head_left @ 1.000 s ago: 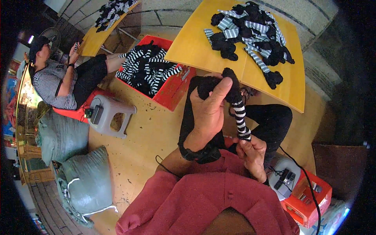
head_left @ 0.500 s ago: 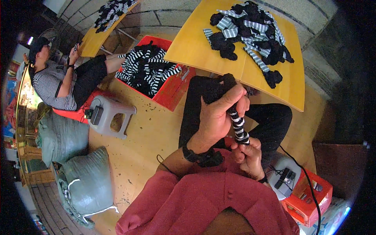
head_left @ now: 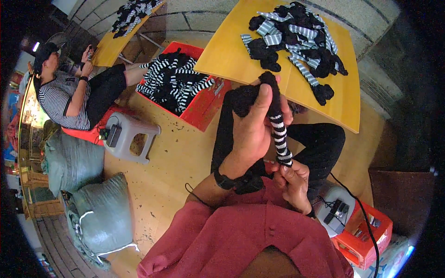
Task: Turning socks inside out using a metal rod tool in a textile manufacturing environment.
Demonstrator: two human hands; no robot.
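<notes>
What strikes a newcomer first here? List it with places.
First, the long striped black-and-white knitted piece at the centre, gripped by the left fingers and right fingers. Then the heap of grey-striped black knits on the yellow flat-topped table beyond, and the red rectangular crate of striped knits to its left.

own hands (head_left: 252, 134): 2 | held knit (head_left: 280, 134): 1 | co-worker (head_left: 65, 99): 1 | tables (head_left: 232, 51): 2

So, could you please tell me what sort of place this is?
Probably a textile workshop: striped knit pieces lie heaped on a yellow table and in a red crate, with bulging sacks nearby.
</notes>
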